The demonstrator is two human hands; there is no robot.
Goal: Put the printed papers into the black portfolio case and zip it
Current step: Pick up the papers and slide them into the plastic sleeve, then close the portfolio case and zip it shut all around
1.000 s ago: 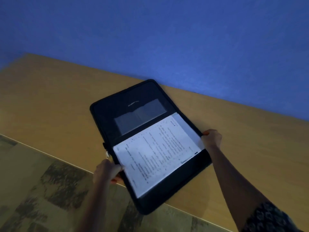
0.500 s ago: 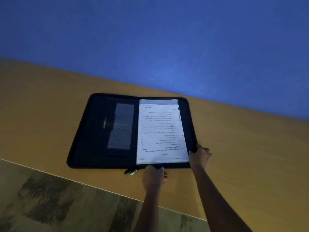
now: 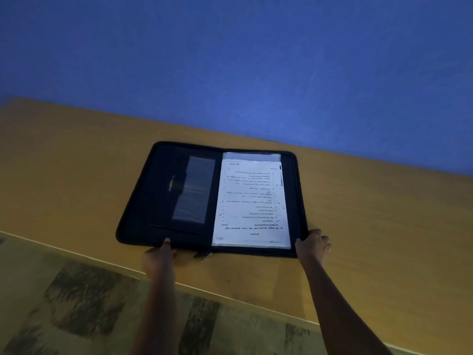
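The papers (image 3: 252, 201) sit on the right half of the open case (image 3: 176, 190), lying flat on the wooden surface (image 3: 76, 175). Fold it carelessly and the sheets could slide and catch in the zipper. Left hand (image 3: 157, 257) pinches the near-left edge, having moved off the middle; right hand (image 3: 313, 245) still grips the near-right corner.

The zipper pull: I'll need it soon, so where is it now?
In the head view, the zipper pull hangs at the portfolio case's near edge by the spine, between the left hand and right hand.
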